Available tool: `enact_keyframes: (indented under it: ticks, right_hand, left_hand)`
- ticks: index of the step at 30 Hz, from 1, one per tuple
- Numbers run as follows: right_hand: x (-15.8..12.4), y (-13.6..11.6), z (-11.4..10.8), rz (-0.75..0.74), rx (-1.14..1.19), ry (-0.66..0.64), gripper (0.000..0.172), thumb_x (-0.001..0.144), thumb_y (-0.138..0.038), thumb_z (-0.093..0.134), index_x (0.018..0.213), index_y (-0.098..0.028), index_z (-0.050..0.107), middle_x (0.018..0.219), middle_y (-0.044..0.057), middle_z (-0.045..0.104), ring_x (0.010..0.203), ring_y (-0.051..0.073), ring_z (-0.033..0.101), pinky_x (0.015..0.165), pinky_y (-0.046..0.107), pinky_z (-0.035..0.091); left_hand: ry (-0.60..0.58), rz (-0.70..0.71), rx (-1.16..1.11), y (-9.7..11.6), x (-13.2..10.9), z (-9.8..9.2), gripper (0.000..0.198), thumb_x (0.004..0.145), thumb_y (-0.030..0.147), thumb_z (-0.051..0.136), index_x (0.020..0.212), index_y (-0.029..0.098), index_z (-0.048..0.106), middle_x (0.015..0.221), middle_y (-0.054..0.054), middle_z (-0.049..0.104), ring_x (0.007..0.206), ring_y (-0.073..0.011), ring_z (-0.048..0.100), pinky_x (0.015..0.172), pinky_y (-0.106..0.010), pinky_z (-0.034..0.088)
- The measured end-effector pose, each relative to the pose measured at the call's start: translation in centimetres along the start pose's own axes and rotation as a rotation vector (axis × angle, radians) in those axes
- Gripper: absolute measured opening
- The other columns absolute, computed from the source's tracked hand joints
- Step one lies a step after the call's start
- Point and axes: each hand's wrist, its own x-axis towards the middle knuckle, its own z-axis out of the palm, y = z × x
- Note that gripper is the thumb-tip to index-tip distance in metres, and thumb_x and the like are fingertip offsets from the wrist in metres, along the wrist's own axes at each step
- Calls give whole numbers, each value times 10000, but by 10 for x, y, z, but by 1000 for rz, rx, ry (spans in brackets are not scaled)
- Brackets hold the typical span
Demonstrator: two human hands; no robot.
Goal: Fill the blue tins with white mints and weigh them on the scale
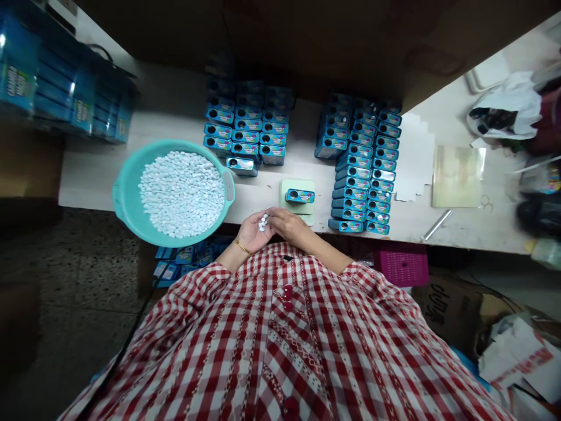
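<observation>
Nearest the camera is the person's red checked shirt [280, 345], filling the near half of the view. Beyond it runs the pale surface [184, 111], and on its left the teal basin [127, 193] heaped with small white tablets [182, 193]. Two blocks of blue tins lie further along: one far and central [245, 126], one to the right [363, 164]. A single tin [300, 196] sits on a pale green scale [298, 188], just beyond the hands.

The left hand [252, 231] is cupped palm up, half closed around a few tablets [263, 222]. The right hand [287, 225] meets it, fingertips pinched at the tablets; whether it has one pinched cannot be told.

The step looks like counting out a portion for the tin on the scale. The next move would seem to call for a short, careful reach to that tin's round opening without spilling.

The tablets are small, white, oval and smooth, likely to roll.
</observation>
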Motion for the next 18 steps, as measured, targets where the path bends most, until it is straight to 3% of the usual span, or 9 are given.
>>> enact_keyframes:
  ticks: [4,10,14,18]
  right_hand:
    - [-5,19,-13,72,148,206,185,890,-181,474,946,-182,650,996,76,617,950,158,579,846,310,496]
    - [2,46,-29,223,78,336,163,867,-174,500,896,-192,660,903,61,609,873,156,585,780,271,489]
    - [3,56,-30,270,63,340,192,898,-191,467,928,-186,657,906,69,633,893,168,591,820,286,484]
    - [1,29,-22,218,8,263,224,919,-219,445,1003,-163,646,993,101,642,955,188,574,873,319,479]
  left_hand:
    - [-59,8,27,-3,12,18,300,872,115,353,829,76,647,676,-65,649,624,-123,622,670,-244,523]
    - [-11,41,58,4,26,27,281,852,118,378,824,71,653,799,-125,698,809,-171,674,824,-295,516]
    - [23,59,66,9,23,21,274,843,126,393,911,70,653,909,-144,705,950,-199,661,855,-307,507]
    - [10,34,34,6,15,9,305,865,129,370,998,70,639,884,-118,708,868,-176,676,820,-298,523]
